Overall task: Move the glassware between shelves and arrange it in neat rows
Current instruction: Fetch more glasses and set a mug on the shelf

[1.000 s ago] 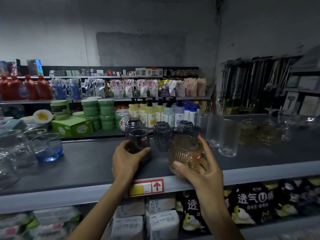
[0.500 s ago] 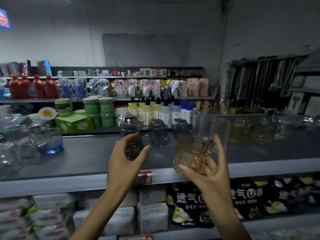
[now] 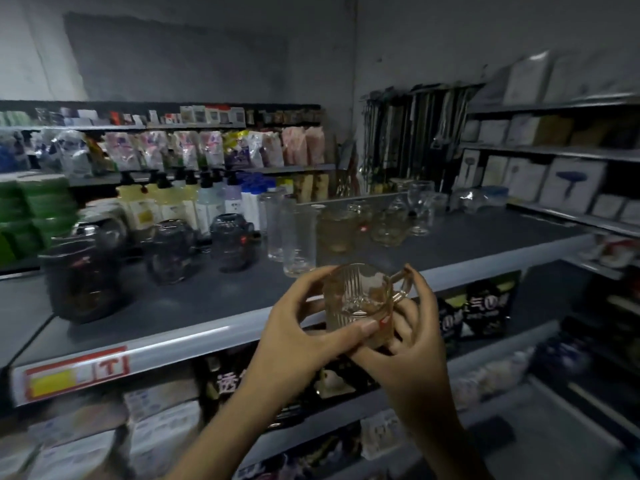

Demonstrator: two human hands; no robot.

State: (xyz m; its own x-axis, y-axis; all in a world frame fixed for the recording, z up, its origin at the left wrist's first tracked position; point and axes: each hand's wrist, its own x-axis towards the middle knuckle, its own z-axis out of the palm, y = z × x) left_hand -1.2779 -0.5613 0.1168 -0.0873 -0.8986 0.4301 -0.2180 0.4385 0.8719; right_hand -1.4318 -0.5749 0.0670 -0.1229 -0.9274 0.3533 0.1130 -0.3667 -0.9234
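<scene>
I am observing the left hand, off the dark mug at 9 o'clock, joining the right hand in gripping the amber mug for relocation.

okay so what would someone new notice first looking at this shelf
The left hand and right hand hold an amber ribbed mug in front of the grey shelf, centre frame. On the shelf behind, dark jars stand to the left and tall clear glasses in the middle.
</scene>
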